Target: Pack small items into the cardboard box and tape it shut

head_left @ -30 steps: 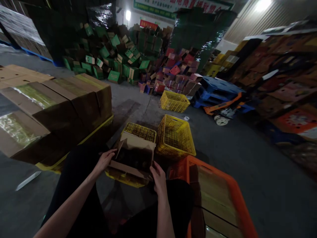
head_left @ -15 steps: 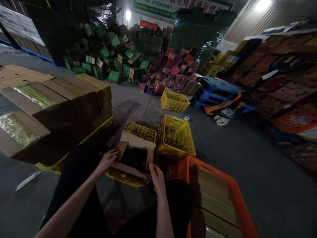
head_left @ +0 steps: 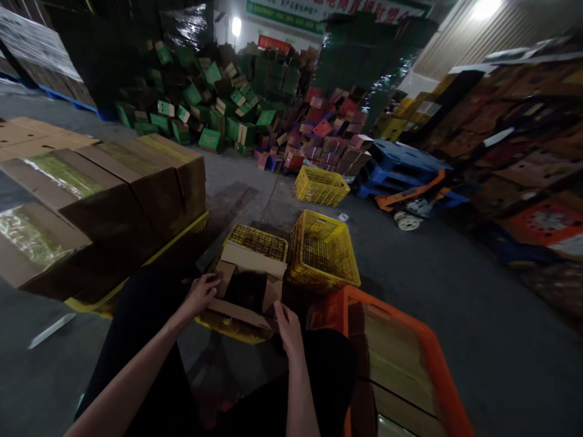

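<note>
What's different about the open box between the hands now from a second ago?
The box's left flap and right flap have folded inward, so its opening looks smaller. The left hand and right hand stayed at its sides. The orange crate stayed put.

A green-bordered banner [head_left: 291, 14] (its top runs out of view) hangs at the pale back wall [head_left: 249, 35]. Left of the banner glares a lamp [head_left: 235, 27]; below the banner sits a small red sign [head_left: 274, 44]; to its right, ribbed panelling [head_left: 449, 39] and another light [head_left: 485, 8]. Dim grey floor [head_left: 252, 179] spreads before the banner.
</note>
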Demonstrator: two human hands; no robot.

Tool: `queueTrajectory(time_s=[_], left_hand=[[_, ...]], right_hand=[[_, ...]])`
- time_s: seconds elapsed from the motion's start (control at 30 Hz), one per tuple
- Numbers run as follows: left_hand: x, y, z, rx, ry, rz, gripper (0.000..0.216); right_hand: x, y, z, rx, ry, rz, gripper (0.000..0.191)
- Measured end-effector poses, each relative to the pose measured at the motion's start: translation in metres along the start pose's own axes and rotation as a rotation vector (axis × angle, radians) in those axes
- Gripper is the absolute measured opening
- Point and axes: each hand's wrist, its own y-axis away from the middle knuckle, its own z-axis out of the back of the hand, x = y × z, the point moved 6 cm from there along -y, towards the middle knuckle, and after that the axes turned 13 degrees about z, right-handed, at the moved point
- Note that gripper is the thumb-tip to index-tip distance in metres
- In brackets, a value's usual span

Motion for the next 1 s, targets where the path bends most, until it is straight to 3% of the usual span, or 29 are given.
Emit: queueTrajectory(time_s=[0.3, 0.53, 0.7, 0.87, 1.0], left_hand=[[-0.001, 0.001, -0.001, 0.012, -0.052, 0.003, 0.041], [0.003, -0.002, -0.003, 0.036, 0.02, 0.032, 0.038], [0.004, -0.003, 0.003, 0.096, 0.144, 0.11, 0.043], [0.001, -0.002, 0.013, 0.142, 0.276, 0.275, 0.055], [-0.006, 0.001, 0.02, 0.169, 0.364, 0.299, 0.063]], right_hand=[[0.012, 0.001, -0.001, 0.058, 0.095, 0.045, 0.052], [-0.009, -0.002, -0.002, 0.063, 0.006, 0.04, 0.041], [-0.018, -0.005, 0.001, 0.127, -0.036, 0.067, 0.052], [-0.008, -0.007, 0.007, 0.208, -0.065, 0.075, 0.06], [-0.001, -0.004, 0.011, 0.291, -0.146, 0.034, 0.062]])
